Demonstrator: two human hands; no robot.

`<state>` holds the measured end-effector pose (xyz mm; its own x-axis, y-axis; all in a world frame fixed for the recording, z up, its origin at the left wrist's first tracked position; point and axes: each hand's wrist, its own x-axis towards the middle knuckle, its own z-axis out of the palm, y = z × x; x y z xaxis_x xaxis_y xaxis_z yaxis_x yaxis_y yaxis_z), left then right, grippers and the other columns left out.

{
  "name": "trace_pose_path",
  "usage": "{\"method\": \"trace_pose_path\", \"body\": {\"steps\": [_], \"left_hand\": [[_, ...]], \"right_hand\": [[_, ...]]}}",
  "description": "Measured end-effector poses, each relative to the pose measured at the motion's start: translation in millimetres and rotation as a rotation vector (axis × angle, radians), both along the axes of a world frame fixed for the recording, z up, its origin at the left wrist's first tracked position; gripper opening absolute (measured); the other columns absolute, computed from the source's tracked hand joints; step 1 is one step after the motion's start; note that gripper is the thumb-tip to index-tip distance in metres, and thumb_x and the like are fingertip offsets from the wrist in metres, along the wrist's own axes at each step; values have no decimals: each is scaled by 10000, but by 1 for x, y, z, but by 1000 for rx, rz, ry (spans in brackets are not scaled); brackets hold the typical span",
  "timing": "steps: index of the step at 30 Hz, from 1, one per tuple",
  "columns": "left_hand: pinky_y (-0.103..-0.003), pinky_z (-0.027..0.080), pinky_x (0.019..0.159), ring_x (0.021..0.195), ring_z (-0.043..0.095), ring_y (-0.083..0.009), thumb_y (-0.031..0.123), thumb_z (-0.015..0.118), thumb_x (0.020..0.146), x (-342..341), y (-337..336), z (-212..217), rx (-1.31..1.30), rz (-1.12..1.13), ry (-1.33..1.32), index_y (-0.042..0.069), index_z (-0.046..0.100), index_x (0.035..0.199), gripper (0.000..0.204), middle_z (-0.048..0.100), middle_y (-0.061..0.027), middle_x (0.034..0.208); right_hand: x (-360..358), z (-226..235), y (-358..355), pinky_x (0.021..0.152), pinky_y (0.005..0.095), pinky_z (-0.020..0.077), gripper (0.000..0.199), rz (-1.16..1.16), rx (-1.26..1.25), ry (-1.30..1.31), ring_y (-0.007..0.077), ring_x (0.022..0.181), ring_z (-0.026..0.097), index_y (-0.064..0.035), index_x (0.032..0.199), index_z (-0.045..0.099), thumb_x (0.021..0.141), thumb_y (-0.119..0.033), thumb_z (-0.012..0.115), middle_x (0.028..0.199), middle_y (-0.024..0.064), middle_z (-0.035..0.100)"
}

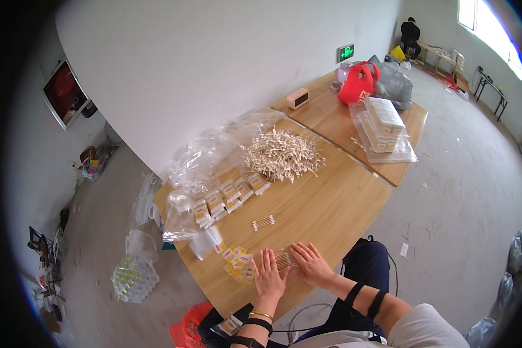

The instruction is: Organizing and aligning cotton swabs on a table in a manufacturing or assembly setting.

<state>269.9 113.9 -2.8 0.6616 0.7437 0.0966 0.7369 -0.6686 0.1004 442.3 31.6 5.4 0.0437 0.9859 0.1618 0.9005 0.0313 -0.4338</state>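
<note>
Wood-grained panels, two of them, make up the tabletop [336, 203] I watch through the head camera. At its near edge I have two hands laid flat: the left hand [269, 275], its fingers straight and only slightly apart, and the right hand [312, 265], its fingers extended and a little spread; neither is clamped on anything. Between them lies one row of cotton swabs [283, 260]; the hands cover its ends, so I cannot count it fairly. Farther in I see one smaller group of swabs [263, 223], one big heap of swabs [284, 155], and one line of at least five packed bundles [215, 203]. Several yellow-and-white cards [236, 262] overlap just beside the left hand. On the far panel I count one pink box-shaped device [298, 98], one red bag [358, 86] and one pile of white packages [385, 118].
</note>
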Motion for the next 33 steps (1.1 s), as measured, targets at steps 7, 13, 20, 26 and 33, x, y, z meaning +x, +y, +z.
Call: {"method": "trace_pose_path", "body": {"steps": [7, 13, 20, 26, 33], "left_hand": [[-566, 67, 1224, 1483, 257, -302, 567, 391, 992, 0, -14, 10, -96, -62, 2, -13, 249, 1535, 807, 345, -162, 1549], [-564, 45, 1225, 1512, 179, -320, 583, 396, 981, -13, -16, 12, -129, -18, -61, 5, 194, 1559, 842, 227, -154, 1616], [-566, -4, 1225, 1539, 104, -244, 639, 309, 981, -4, -16, 8, -94, -129, 91, 53, 124, 1587, 863, 139, -108, 1661], [-575, -22, 1222, 1537, 112, -251, 614, 321, 986, 8, -13, 6, -126, -86, 44, 41, 133, 1584, 849, 136, -125, 1659], [-582, -8, 1220, 1529, 150, -260, 620, 315, 987, 3, -18, 5, -127, -81, 26, 37, 145, 1580, 849, 178, -119, 1649]], "right_hand": [[-7, -6, 8, 1235, 473, 145, 784, -28, -25, -46, 258, 1491, 251, -50, 1521, 330, 873, -370, 634, 1577, 92, 340], [-15, 0, -3, 1238, 463, 132, 869, -33, -43, 0, 269, 1509, 206, -37, 1540, 276, 854, -411, 657, 1610, 122, 273], [-15, 7, -6, 1240, 459, 129, 946, -56, -97, -44, 298, 1517, 180, -25, 1544, 252, 819, -443, 692, 1623, 167, 227], [-12, 1, -13, 1240, 460, 131, 934, -66, -92, -72, 298, 1514, 192, -21, 1536, 269, 813, -435, 691, 1610, 167, 257], [-16, 0, -16, 1239, 475, 125, 928, -57, -83, -77, 308, 1518, 179, -14, 1545, 245, 833, -433, 666, 1616, 172, 244]]}}
